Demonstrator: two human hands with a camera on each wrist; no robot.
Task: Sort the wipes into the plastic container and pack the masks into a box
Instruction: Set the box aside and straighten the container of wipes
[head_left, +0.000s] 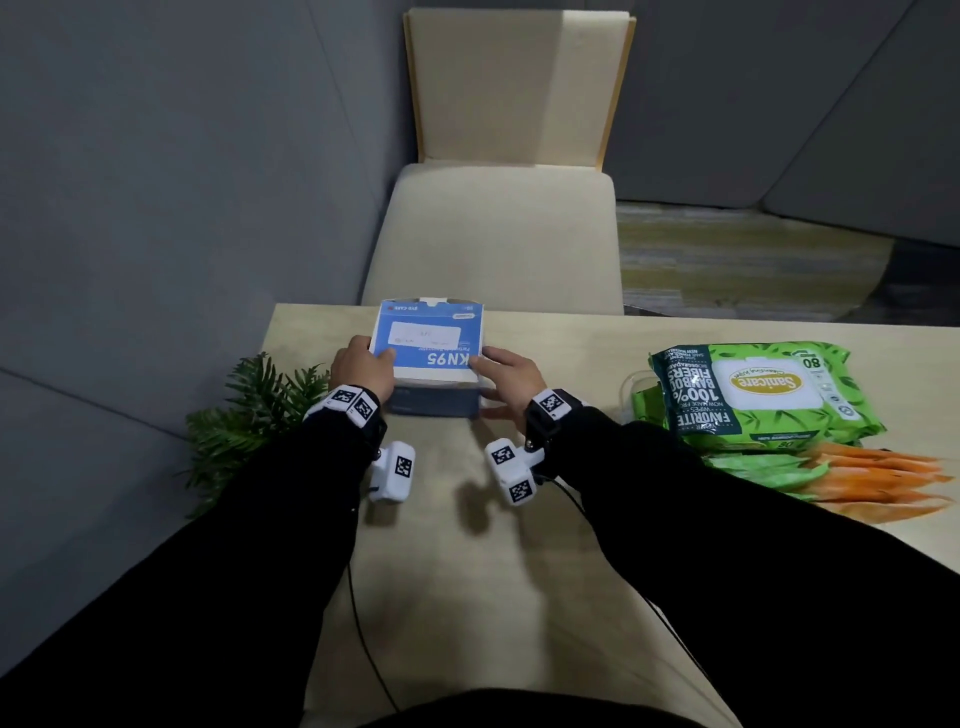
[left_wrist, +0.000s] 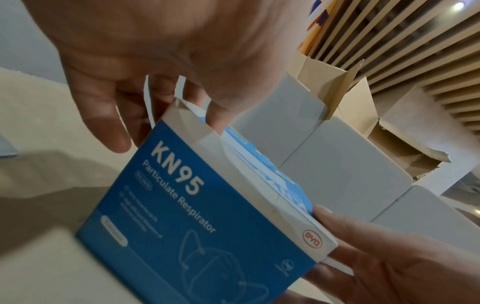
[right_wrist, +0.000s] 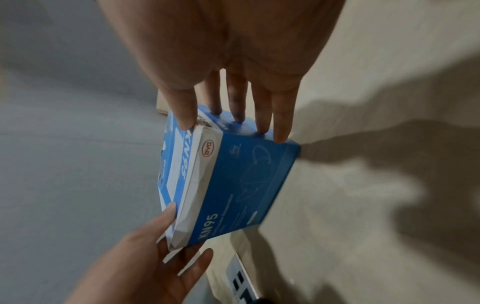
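Note:
A blue KN95 mask box (head_left: 431, 364) sits at the table's far left edge, its far flaps open. A lighter blue KN95 packet (left_wrist: 272, 174) lies against its upper face. My left hand (head_left: 366, 366) grips the box's left end, thumb on top. My right hand (head_left: 501, 374) grips the right end the same way. In the left wrist view the box (left_wrist: 182, 226) fills the middle; in the right wrist view the box (right_wrist: 246, 181) sits between both hands. Green wipes packs (head_left: 763, 395) are stacked on the right, apart from both hands.
A clear plastic rim (head_left: 631, 387) shows beside the wipes. Orange carrots (head_left: 878, 478) lie in front of the packs. A green plant (head_left: 249, 415) stands off the table's left edge. A cream chair (head_left: 498, 234) faces the wooden table (head_left: 493, 571).

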